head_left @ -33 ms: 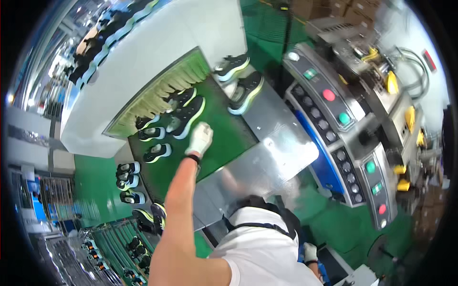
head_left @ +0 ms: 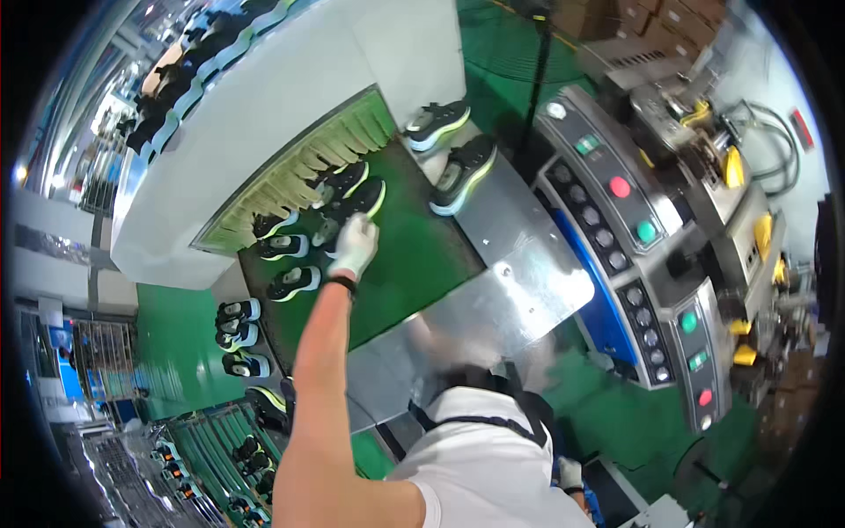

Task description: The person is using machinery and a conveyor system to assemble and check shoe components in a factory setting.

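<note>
No words or numbers can be read. The brown boxes (head_left: 667, 31) carry small pale patches (labels or not, they are too small to tell), and any marks around the buttons (head_left: 620, 187) on the grey control panel (head_left: 603, 165) are too blurred to make out.

Through the wide head camera, I look down from near above on the green surface (head_left: 414, 268), facing its far edge.
</note>
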Demonstrator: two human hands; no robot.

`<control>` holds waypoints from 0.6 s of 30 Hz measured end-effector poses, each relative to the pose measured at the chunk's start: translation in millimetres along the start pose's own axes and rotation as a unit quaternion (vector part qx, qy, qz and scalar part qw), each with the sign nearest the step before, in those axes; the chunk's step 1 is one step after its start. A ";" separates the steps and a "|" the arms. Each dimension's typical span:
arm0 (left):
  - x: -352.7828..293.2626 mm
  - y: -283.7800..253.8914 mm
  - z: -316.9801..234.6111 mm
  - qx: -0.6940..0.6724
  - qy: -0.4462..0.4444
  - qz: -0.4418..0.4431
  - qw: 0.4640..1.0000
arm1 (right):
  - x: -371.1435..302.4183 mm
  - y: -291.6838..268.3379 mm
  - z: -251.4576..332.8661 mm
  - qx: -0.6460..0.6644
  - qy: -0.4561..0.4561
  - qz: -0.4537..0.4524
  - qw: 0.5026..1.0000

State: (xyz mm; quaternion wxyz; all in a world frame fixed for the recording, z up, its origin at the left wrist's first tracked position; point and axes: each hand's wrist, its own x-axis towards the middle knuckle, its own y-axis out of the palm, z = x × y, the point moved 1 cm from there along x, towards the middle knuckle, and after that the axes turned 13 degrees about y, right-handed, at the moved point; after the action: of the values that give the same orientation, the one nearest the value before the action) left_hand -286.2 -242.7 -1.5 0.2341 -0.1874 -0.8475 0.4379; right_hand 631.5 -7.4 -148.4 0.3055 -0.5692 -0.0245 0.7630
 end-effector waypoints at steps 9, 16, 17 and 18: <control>125.9 -40.6 76.5 0.217 -0.073 0.355 0.906 | -62.6 -29.3 191.6 0.063 0.155 -0.039 0.985; 62.8 14.9 33.3 0.071 -0.071 0.217 0.971 | -6.1 -7.7 395.4 -0.005 -0.042 -0.105 0.994; 27.1 -2.8 18.6 0.004 -0.028 0.159 0.987 | -27.2 11.6 473.0 -0.026 -0.072 -0.009 0.997; 26.6 6.3 -33.0 -0.139 -0.107 0.193 0.965 | -23.0 14.3 481.3 -0.023 -0.076 -0.018 0.997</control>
State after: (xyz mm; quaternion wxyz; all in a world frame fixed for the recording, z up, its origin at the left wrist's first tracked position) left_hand -288.7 -203.8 16.1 0.0242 -0.3301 -0.8681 0.3699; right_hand 203.8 119.1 34.6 0.3032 -0.5160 -0.0759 0.7975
